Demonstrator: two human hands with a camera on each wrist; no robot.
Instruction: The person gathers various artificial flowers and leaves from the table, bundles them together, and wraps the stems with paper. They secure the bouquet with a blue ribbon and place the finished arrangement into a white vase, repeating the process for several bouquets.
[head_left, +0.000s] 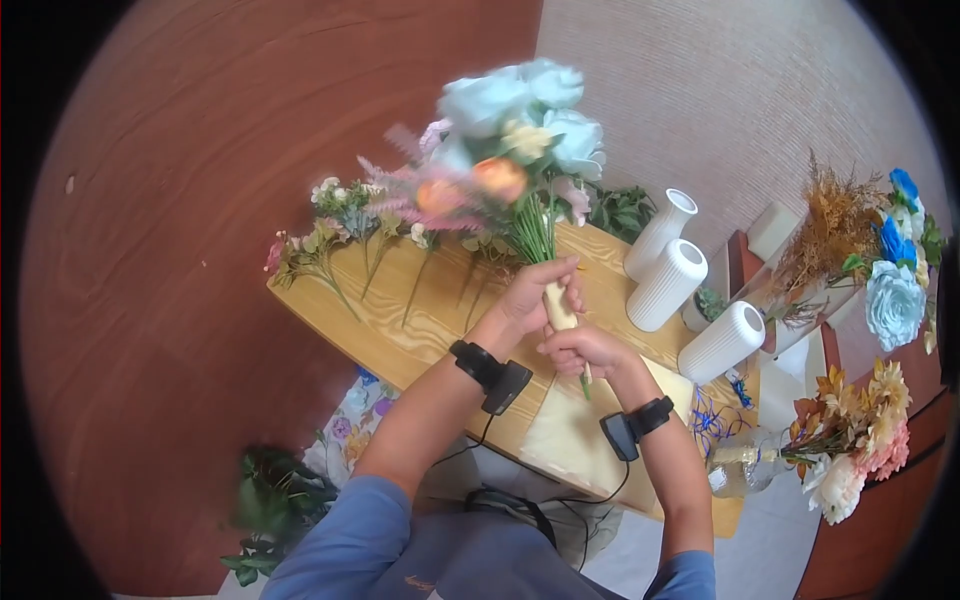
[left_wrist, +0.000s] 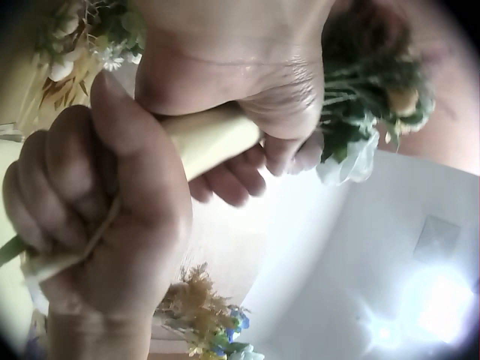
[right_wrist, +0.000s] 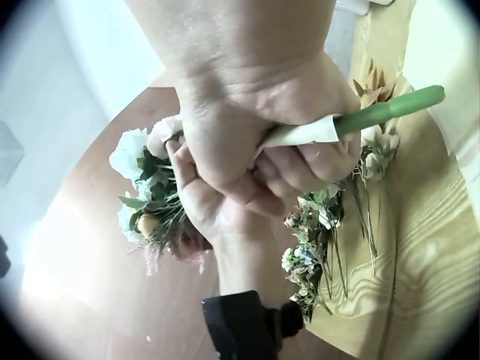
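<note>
A bouquet of artificial flowers (head_left: 520, 115), with big pale blue blooms, orange blossoms and pink fern-like sprays, is held up over the table. My left hand (head_left: 530, 298) grips its bundled stems just below the green part. Lower down, my right hand (head_left: 590, 352) curls round the same bundle. Between the hands the stems are covered by a cream wrap (left_wrist: 217, 139). Seen from the right wrist, the wrap's lower end (right_wrist: 304, 133) comes out of the right fist, and a thick green stem end (right_wrist: 394, 109) sticks out past it.
Loose flower sprigs (head_left: 350, 250) lie along the wooden table's (head_left: 400, 345) far left side. Three white ribbed vases (head_left: 667, 285) stand at right. Cream sheets (head_left: 570, 440) lie at the near edge, blue ribbon (head_left: 715, 420) beside them. A glass vase (head_left: 740, 465) with flowers is at far right.
</note>
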